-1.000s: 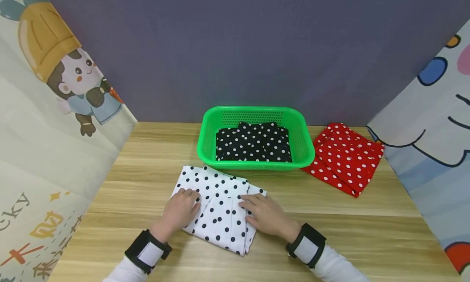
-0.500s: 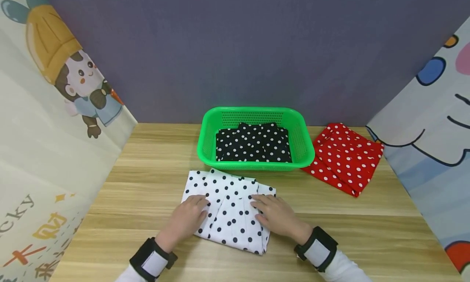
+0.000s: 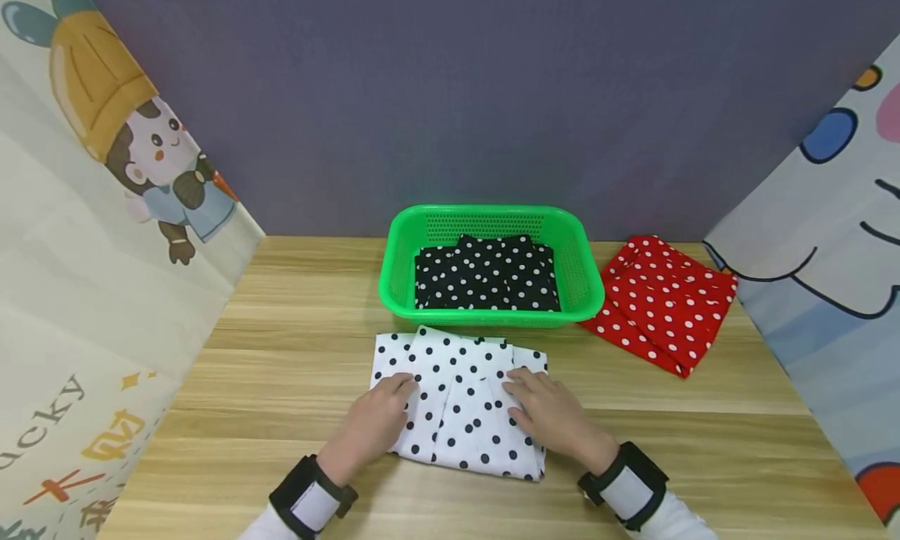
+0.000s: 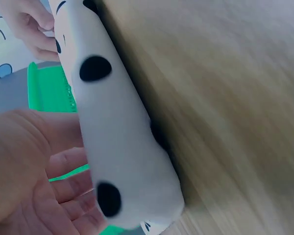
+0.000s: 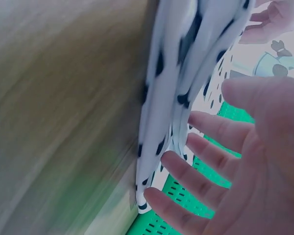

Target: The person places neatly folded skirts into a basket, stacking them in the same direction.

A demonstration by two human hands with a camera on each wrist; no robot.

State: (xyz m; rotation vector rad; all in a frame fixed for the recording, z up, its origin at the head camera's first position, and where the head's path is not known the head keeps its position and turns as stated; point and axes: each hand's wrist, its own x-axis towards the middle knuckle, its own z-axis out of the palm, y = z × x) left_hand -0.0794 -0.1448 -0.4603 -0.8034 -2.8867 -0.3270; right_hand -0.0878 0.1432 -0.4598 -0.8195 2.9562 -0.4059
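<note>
Green basket [image 3: 587, 286] behind white cloth [image 3: 464, 399], red cloth [image 3: 664, 302] right.

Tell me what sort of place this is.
Probably a staged tabletop booth for folding clothes: a wooden table, cartoon-printed side curtains, a plain purple backdrop, and a green basket of folded cloth.

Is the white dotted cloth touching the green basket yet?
Apart. The head view shows a strip of bare table between the far edge of the white dotted cloth and the green basket.
</note>
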